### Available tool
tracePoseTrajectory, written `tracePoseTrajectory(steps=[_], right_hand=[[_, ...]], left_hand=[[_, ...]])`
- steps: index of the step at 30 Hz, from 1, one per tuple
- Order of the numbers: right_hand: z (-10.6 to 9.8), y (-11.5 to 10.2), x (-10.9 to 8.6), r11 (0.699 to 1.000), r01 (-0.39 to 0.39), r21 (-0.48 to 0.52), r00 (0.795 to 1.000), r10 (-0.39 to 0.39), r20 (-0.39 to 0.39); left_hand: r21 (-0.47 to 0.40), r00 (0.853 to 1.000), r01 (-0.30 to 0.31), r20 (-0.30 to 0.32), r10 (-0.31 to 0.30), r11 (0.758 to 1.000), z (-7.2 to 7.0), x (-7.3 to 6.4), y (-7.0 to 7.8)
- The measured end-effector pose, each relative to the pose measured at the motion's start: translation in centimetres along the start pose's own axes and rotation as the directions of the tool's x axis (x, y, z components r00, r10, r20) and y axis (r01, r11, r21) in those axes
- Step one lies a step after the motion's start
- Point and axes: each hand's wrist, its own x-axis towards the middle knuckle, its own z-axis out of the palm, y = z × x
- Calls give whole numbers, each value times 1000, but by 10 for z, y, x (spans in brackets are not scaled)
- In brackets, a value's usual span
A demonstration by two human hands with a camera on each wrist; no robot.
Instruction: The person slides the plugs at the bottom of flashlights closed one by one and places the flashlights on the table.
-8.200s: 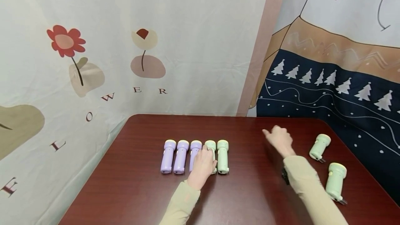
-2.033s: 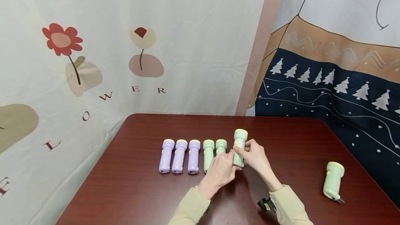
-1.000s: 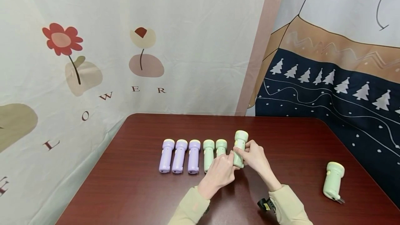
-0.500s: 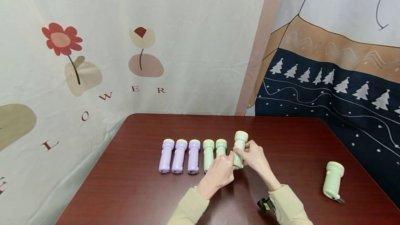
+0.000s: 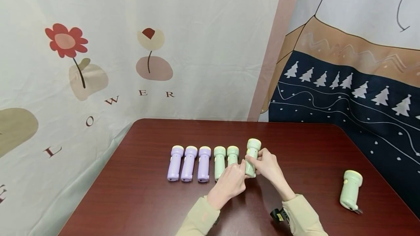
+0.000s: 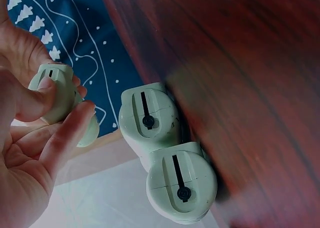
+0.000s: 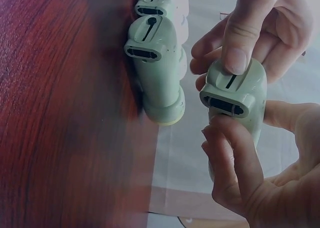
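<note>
A pale green flashlight (image 5: pixel 253 152) is held by both hands just right of the row, its head pointing to the far side. My left hand (image 5: pixel 230 179) grips its base end; in the left wrist view the left thumb (image 6: pixel 37 100) presses on the slotted end. Around the barrel, my right hand (image 5: pixel 267 164) holds it from the right. In the right wrist view, no prongs stick out of the dark recess (image 7: pixel 225 105) at its end. Two more green flashlights (image 5: pixel 219 163) lie left of it, one partly hidden behind my left hand. Three purple flashlights (image 5: pixel 203 165) continue the row.
Another green flashlight (image 5: pixel 350 190) lies by the right side of the dark red table (image 5: pixel 131 199), its metal prongs (image 5: pixel 358 211) sticking out. Printed cloths (image 5: pixel 213 46) hang behind the table and along its sides.
Eight seconds ago the held flashlight lay at the far right with prongs out, and my left hand was on the row. Since two seconds ago, both hands keep their hold and it has dipped slightly.
</note>
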Motion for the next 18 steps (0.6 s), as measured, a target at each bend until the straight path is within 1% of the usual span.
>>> tracePoseTrajectory(steps=[4, 8, 18], right_hand=[[0, 1, 0, 1000, -3, 0, 1000, 3, -2], [0, 2, 1, 1000, -9, 4, 1000, 9, -2], [-1, 6, 2, 1000, -25, 0, 1000, 25, 8]], left_hand=[[-3, 1000, 6, 14, -6, 1000, -1, 0, 1], [-20, 999, 13, 46, -12, 1000, -1, 0, 1], [-97, 993, 17, 115, -6, 995, -2, 4, 0]])
